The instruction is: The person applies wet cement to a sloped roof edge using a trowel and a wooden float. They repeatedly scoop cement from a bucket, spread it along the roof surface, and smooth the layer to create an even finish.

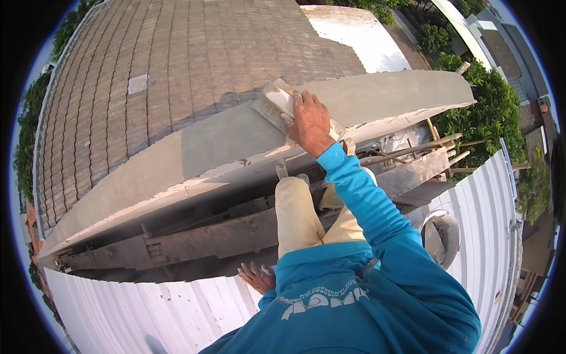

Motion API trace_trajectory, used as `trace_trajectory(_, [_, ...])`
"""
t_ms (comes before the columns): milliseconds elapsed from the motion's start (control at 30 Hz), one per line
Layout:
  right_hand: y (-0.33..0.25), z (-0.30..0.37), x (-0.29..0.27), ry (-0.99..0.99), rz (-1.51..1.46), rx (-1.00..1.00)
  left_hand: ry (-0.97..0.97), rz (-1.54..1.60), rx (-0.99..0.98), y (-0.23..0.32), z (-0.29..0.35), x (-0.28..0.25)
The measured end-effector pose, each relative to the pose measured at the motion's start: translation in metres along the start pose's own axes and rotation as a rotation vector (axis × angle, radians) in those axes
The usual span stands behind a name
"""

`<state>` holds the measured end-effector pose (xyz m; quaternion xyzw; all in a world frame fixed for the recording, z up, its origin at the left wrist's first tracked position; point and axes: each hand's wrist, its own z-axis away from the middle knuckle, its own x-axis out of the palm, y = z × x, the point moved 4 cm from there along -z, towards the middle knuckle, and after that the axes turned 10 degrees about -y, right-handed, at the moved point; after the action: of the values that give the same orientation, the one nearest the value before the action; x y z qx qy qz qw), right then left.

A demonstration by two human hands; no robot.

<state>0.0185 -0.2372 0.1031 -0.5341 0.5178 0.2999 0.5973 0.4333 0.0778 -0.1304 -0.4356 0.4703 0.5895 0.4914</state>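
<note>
My right hand (311, 123) is closed on a plastering float (272, 105), a flat board smeared with pale mortar. Its face lies against the top of a long wall coated in grey plaster (221, 138). Part of the float is hidden under my fingers. Down by my left hip, my left hand (257, 277) rests with fingers spread at the edge of a white corrugated metal roof (200, 304). Nothing shows in that hand.
Beyond the wall slopes a brown tiled roof (194, 53). A dark gap with planks (206, 239) runs below the wall, near my knees. Wooden poles (413, 153) jut out at the right. A round bucket (451, 233) with grey contents stands on the metal roof to my right.
</note>
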Motion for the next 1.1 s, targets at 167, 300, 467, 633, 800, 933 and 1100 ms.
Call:
trace_trajectory(167, [0.18, -0.009, -0.036, 0.074, 0.179, 0.258, 0.001, -0.003, -0.005, 0.001, 0.002, 0.0])
trace_trajectory(300, [0.313, -0.015, -0.068, 0.184, 0.407, 0.415, -0.054, 0.027, -0.026, 0.005, -0.001, -0.004])
trace_trajectory(467, [0.352, -0.018, -0.078, 0.016, 0.367, 0.59, -0.106, 0.077, -0.051, 0.016, -0.008, -0.027])
trace_trajectory(633, [0.195, -0.029, -0.023, 0.019, 0.347, 0.361, -0.11, 0.106, -0.073, 0.015, -0.004, -0.022])
trace_trajectory(800, [-0.003, -0.021, 0.027, 0.031, 0.102, 0.096, -0.116, 0.136, -0.106, 0.021, -0.006, -0.027])
trace_trajectory(933, [-0.136, -0.01, 0.065, -0.135, -0.152, -0.172, -0.095, 0.116, -0.073, 0.018, -0.009, -0.024])
trace_trajectory(1100, [-0.172, 0.007, 0.079, -0.208, -0.114, -0.312, -0.038, 0.076, -0.043, 0.015, -0.006, -0.016])
